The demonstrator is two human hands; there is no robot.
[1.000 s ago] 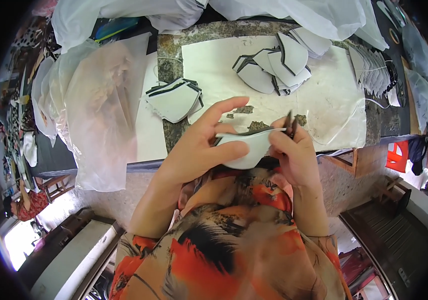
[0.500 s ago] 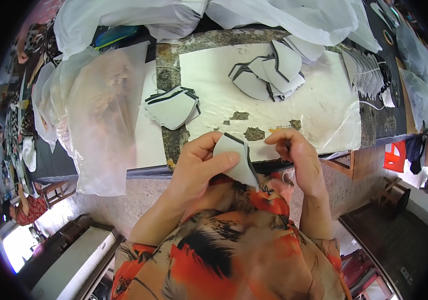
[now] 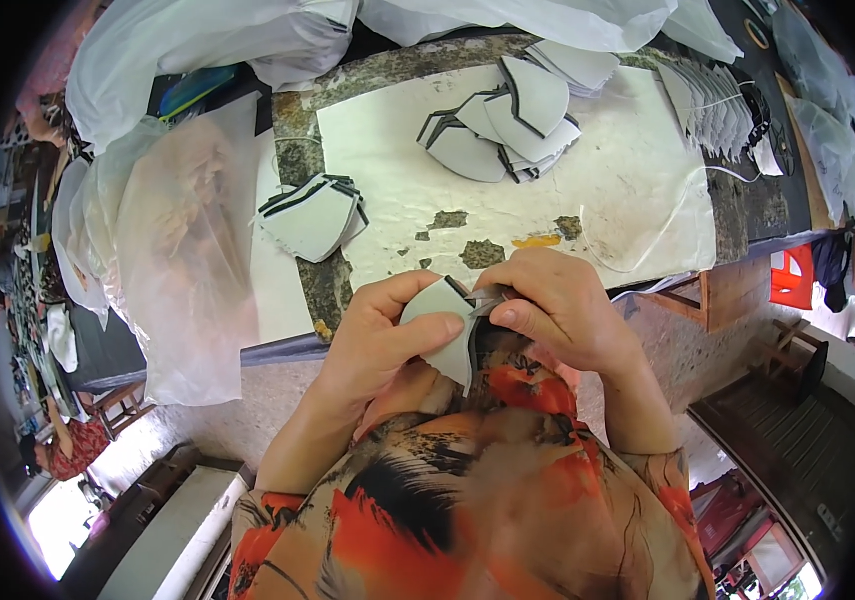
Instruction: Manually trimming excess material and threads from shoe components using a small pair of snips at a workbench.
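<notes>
My left hand [image 3: 373, 335] pinches a curved light-grey fabric piece [image 3: 438, 335] with black edging, thumb on top, in front of the table's near edge. In my right hand [image 3: 563, 310] is a pair of small metal snips [image 3: 488, 297], its blades against the piece's black-edged right side. The fingers hide most of the snips. Similar pieces lie in a small stack [image 3: 310, 222] at the left and in a loose heap [image 3: 538, 95] farther back.
A worn white sheet [image 3: 638, 170] covers the board on the table. Behind the heap is another stack [image 3: 580, 66]; a tied bundle of pieces [image 3: 703, 110] stands at the right. Translucent plastic bags [image 3: 188, 250] line the left and far sides. A white cord [image 3: 668, 205] curves across the sheet.
My right hand has moved left to the piece, and the snips now show in it at the edge. The left hand has shifted slightly left with the piece, which is turned a little.
</notes>
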